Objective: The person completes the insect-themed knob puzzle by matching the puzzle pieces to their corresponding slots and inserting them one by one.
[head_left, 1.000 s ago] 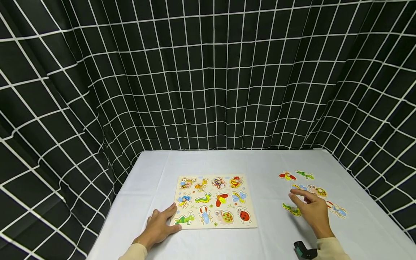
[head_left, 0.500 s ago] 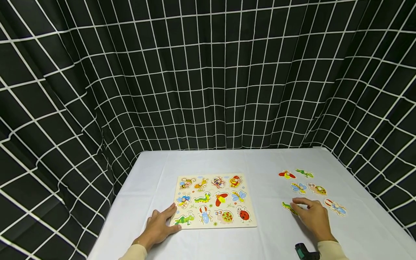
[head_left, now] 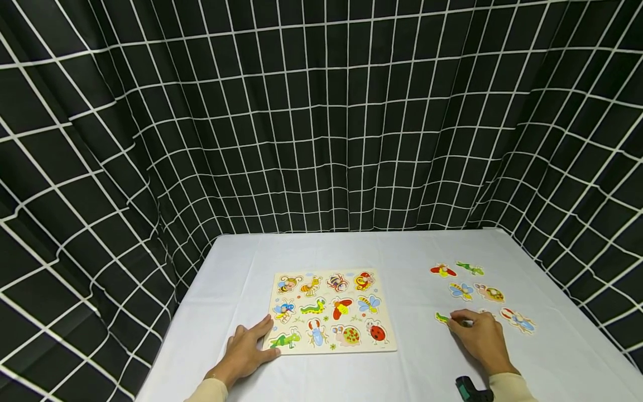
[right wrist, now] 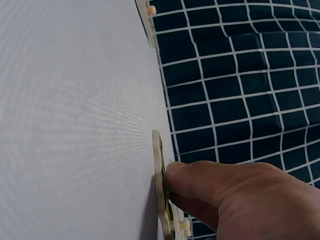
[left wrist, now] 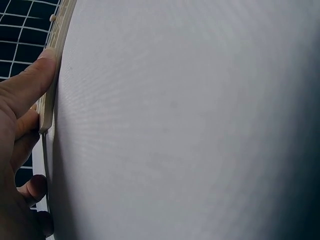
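The left hand (head_left: 243, 349) rests at the near left corner of a pale wooden puzzle board (head_left: 321, 324) printed with insects. Its thumb (left wrist: 37, 75) lies on the board's near edge, and the index finger touches the left side. Right of the board, the right hand (head_left: 479, 338) pinches a green caterpillar puzzle piece (head_left: 441, 317) at the table surface. The fingers cover most of that piece in the head view. In the right wrist view, the thumb (right wrist: 180, 177) touches the caterpillar piece's (right wrist: 159, 175) upper face; the grip on its knob is hidden.
Around the right hand lie a red-winged bug piece (head_left: 444, 271), a grasshopper piece (head_left: 470, 268), a blue-winged insect piece (head_left: 461, 291), a snail piece (head_left: 490, 293) and a blue beetle piece (head_left: 519, 321). A black-and-green device (head_left: 472, 391) sits by the right wrist. Gridded black curtains (head_left: 321, 139) surround the white table (head_left: 321, 251).
The right hand has come down from above the pieces onto the caterpillar piece, and its fingers have closed together there. The left hand and the board have stayed in place.
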The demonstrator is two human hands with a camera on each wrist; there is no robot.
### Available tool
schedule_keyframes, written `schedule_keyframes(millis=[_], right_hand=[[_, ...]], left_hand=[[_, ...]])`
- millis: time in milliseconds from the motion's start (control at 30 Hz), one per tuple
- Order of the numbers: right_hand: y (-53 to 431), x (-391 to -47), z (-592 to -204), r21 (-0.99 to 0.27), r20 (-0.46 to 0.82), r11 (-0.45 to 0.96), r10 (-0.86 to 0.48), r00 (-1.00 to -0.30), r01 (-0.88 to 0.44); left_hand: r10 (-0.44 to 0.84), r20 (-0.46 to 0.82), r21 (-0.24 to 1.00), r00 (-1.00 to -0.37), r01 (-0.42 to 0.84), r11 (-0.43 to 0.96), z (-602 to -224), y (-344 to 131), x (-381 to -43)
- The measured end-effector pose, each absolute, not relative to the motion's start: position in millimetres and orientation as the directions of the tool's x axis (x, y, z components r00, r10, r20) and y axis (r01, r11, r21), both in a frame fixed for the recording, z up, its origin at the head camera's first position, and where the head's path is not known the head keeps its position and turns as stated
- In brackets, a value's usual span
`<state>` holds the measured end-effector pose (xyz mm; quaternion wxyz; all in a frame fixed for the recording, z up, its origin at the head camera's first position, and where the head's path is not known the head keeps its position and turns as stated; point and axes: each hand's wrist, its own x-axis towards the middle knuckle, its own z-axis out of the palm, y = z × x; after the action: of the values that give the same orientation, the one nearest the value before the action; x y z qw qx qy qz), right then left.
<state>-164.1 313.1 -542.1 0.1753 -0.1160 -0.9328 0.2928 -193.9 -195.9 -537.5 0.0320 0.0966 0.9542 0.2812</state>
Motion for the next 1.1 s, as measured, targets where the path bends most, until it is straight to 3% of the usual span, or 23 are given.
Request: schedule_keyframes(millis=[300,567,867,1100], right_hand=[[306,-162,-531,-0.581,0.284,0.807,0.323,-0.903,0.106],[283,-175,-491,-0.539,0.558,0.827,0.207,-0.804,-0.161],[232,-196,-443,-0.454,0.727,0.779,0.043,-0.685,-0.433],[202,-208,-424,-0.403,0.779,0.709,-0.066,-0.624,-0.579]], left_hand=[[0.2,-0.006,0.546,-0.98,0.164,0.821,-537,-194,-193],[0.188,-0.035,0.549,-0.982,0.138,0.824,-537,-194,-194],[0.202,-0.015,0.561,-0.979,0.159,0.812,-538,-195,-194],[0.203,-0.014,0.56,-0.979,0.161,0.813,-537,-195,-193]])
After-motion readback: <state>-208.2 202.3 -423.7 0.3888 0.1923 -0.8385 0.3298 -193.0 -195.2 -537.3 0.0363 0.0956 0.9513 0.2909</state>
